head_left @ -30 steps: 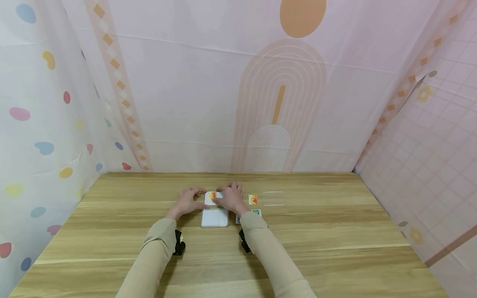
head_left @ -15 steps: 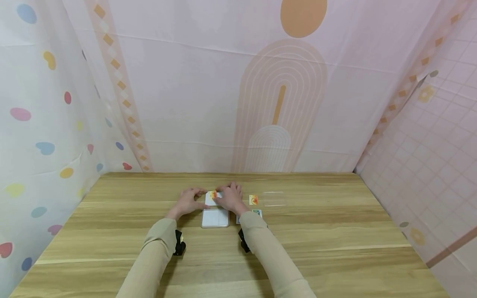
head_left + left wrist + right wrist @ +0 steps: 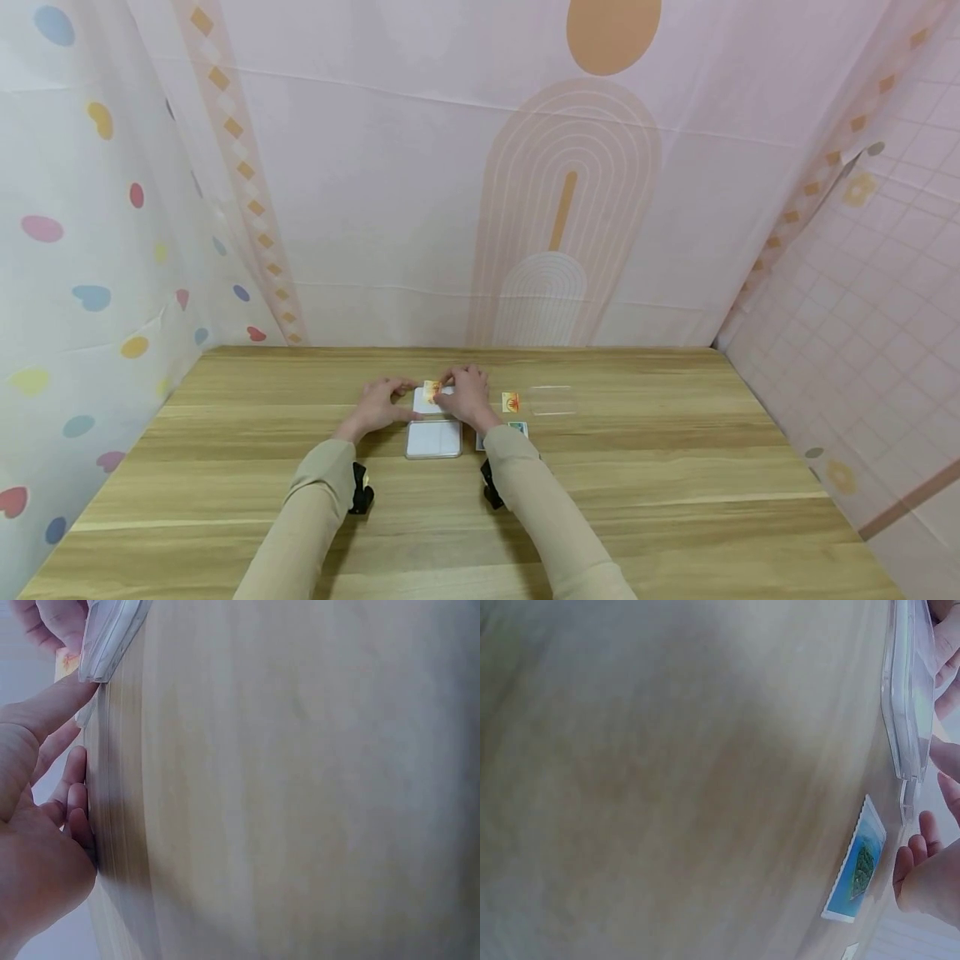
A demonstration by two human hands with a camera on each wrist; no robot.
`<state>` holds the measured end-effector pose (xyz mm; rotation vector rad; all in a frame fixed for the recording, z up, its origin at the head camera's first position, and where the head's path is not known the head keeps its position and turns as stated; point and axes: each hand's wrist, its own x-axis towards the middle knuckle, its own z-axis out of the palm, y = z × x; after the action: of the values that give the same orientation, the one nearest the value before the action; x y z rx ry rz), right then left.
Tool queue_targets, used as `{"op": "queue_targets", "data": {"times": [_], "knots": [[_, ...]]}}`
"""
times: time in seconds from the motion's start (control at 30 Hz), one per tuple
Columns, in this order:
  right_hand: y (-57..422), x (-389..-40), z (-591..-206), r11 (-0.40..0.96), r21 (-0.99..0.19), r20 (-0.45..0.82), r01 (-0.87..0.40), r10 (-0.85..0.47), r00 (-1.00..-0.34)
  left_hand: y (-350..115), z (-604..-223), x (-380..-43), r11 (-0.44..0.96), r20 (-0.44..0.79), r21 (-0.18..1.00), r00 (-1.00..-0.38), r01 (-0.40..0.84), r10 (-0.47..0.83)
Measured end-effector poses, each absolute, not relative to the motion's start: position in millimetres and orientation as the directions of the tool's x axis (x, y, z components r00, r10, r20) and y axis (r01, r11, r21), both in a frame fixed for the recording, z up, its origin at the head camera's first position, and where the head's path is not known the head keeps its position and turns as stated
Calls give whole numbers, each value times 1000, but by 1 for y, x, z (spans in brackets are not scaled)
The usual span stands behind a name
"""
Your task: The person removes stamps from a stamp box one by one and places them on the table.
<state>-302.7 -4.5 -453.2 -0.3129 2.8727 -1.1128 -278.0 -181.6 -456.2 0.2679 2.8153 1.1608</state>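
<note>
Two shallow clear plastic cases with white inserts lie one behind the other on the table. My left hand (image 3: pixel 382 404) is at the left end of the rear case (image 3: pixel 423 402), thumb at its front edge and a finger at its back edge, holding it. My right hand (image 3: pixel 467 396) pinches a small yellow-and-orange stamp (image 3: pixel 431 390) tilted over that case; the fingers hide part of both. The front case (image 3: pixel 434 439) lies just before the hands, untouched. In the left wrist view the stamp (image 3: pixel 66 664) shows only partly, behind the thumb.
Right of my right hand lies another yellow-orange stamp (image 3: pixel 511 402), with a clear plastic lid (image 3: pixel 552 400) beyond it. A blue-green stamp (image 3: pixel 518 428) lies by the right sleeve; a stamp with a green island (image 3: pixel 861 866) shows in the right wrist view. Patterned curtains enclose the wooden table (image 3: pixel 675 467).
My right hand has shifted slightly right and back, and the stamp in its fingers has moved a little with it. My left hand stays at the rear case.
</note>
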Motion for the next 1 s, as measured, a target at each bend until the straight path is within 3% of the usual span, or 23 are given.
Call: {"op": "queue_targets", "data": {"times": [0.33, 0.73, 1.0], "knots": [[0, -303, -453, 633, -753, 73, -180, -192, -979, -182, -456, -277, 698, -12, 704, -980, 132, 197], [10, -306, -455, 474, -844, 133, -250, -267, -954, -182, -456, -278, 705, -18, 698, -982, 122, 188], [17, -309, -456, 469, -847, 138, -252, -264, -955, -182, -457, -278, 709, -5, 692, -980, 139, 197]]}}
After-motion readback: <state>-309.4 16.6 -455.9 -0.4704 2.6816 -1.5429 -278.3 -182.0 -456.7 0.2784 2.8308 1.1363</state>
